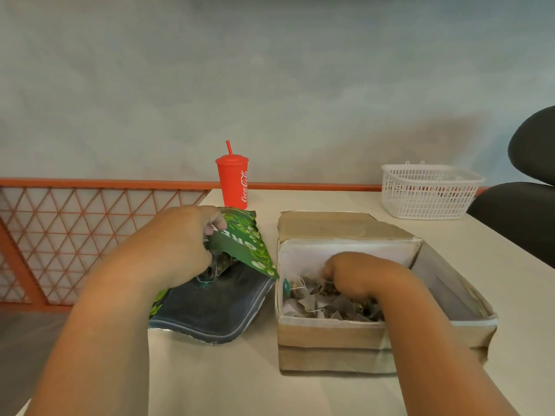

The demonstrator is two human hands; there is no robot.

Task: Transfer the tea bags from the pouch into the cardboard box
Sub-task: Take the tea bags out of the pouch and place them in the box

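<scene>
A green tea pouch (240,247) lies on the table left of centre, its mouth lifted. My left hand (180,244) grips the pouch's upper flap, and tea bags with strings show at the opening under that hand. To the right stands an open cardboard box (330,340) lined with white paper. Several tea bags (327,304) lie heaped inside it. My right hand (351,274) is down inside the box on the heap, fingers curled around tea bags.
A red lidded cup with a straw (232,181) stands behind the pouch. A white plastic basket (429,190) sits at the back right. A black chair (528,187) is at the right edge. An orange lattice railing (75,229) runs along the left.
</scene>
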